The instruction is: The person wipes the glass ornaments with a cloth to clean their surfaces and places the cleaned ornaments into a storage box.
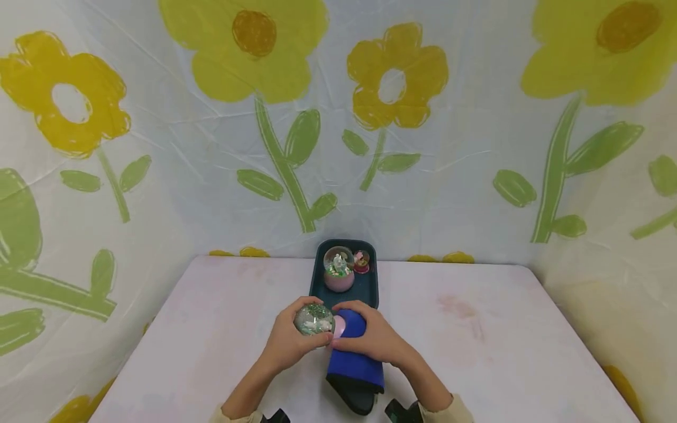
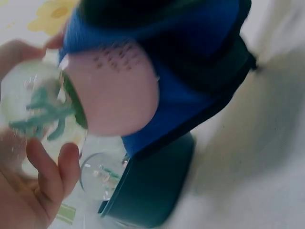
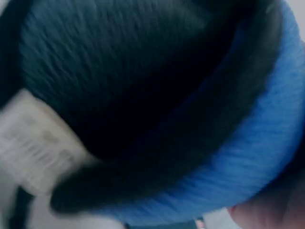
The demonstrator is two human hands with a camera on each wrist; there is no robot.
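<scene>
My left hand (image 1: 288, 338) grips the clear dome of a snow globe (image 1: 314, 320), its thumb and fingers spread around the glass. Green glitter and a cactus-like figure show inside the dome. The globe lies tilted on its side, and its pink base (image 2: 114, 88) points to the right, against the cloth. With my right hand (image 1: 378, 335) I hold a blue cloth pouch (image 1: 355, 367) with black trim around that base. The pouch's dark open end (image 3: 143, 105) faces my body, and a white label (image 3: 40, 143) hangs at its edge. Both thumbs meet near the globe's neck.
Just beyond my hands a dark green tray (image 1: 365, 288) stands on the pale table (image 1: 254, 282). In it are another snow globe (image 1: 339, 269) on a pink base and a small red-based globe (image 1: 361, 262). Behind the table hangs a flower-printed sheet (image 1: 455, 194).
</scene>
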